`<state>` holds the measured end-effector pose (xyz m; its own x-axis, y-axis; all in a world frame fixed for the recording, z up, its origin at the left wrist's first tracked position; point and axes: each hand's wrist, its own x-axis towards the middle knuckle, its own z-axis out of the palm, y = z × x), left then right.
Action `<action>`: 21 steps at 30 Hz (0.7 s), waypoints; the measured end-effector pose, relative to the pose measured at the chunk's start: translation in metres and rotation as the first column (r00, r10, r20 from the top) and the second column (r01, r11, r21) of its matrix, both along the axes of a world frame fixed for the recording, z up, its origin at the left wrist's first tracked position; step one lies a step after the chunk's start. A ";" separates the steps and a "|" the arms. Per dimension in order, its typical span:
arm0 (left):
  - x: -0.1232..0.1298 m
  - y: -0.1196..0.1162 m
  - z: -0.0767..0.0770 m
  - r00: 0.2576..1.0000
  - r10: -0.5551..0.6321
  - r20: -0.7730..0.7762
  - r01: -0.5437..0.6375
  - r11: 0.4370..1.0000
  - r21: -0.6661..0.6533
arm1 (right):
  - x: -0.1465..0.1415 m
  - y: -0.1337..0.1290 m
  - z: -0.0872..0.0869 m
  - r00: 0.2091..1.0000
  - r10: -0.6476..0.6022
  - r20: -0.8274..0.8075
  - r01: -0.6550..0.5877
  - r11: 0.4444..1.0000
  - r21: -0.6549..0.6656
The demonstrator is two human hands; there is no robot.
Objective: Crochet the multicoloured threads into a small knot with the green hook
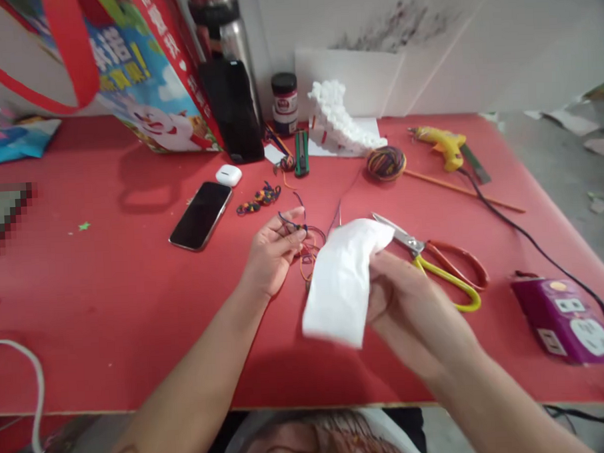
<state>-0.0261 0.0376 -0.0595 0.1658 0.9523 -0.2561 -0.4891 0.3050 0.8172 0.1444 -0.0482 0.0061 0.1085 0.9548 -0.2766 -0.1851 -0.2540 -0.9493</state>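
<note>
My left hand (276, 254) pinches a small knotted piece of dark multicoloured yarn (302, 228) between thumb and fingers. Loose loops of orange and purple yarn (307, 258) hang beside it. A white tissue (337, 282) is gripped at its upper right by my right hand (410, 302) and hangs down over the table. It covers part of the yarn. One strand runs back toward a multicoloured yarn ball (386, 163). Scissors (428, 254) with one red and one yellow handle lie just beyond my right hand.
Left of my hands lie a black phone (201, 216), a white earphone case (228, 175) and a finished-looking yarn piece (259, 198). A green cutter (301, 153), a jar (284, 104) and a yellow glue gun (441, 147) are farther back. A purple box (569, 318) stands right, beside a black cable.
</note>
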 end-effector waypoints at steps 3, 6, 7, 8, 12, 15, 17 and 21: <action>0.000 -0.001 0.006 0.998 0.036 0.051 -0.032 0.997 -0.077 | 0.011 0.079 0.004 0.953 -0.111 -0.282 0.090 0.992 -0.084; -0.001 -0.002 0.009 0.997 0.043 0.067 -0.036 0.994 -0.100 | 0.009 0.155 0.005 0.916 -0.197 -0.349 0.221 0.975 0.028; -0.001 -0.002 0.010 0.997 0.043 0.068 -0.036 0.994 -0.100 | 0.007 0.173 0.002 0.913 -0.253 -0.318 0.270 0.963 0.010; -0.002 -0.003 0.010 0.997 0.042 0.069 -0.035 0.994 -0.104 | 0.004 0.184 -0.002 0.917 -0.301 -0.262 0.307 0.952 -0.017; -0.005 -0.004 0.009 0.996 0.037 0.081 -0.027 0.992 -0.125 | 0.003 0.170 -0.030 0.936 -0.309 -0.169 0.313 0.950 0.001; -0.006 -0.003 0.009 0.995 0.022 0.093 -0.009 0.990 -0.140 | 0.019 0.126 -0.047 0.974 -0.225 0.022 0.219 0.963 0.155; -0.006 -0.003 0.010 0.995 0.019 0.099 -0.005 0.989 -0.148 | 0.033 0.096 -0.051 0.919 -0.066 0.388 -0.056 0.954 0.295; -0.006 -0.004 0.011 0.995 0.029 0.098 -0.013 0.987 -0.158 | 0.053 0.052 -0.044 0.423 -0.045 0.905 -0.619 0.715 0.325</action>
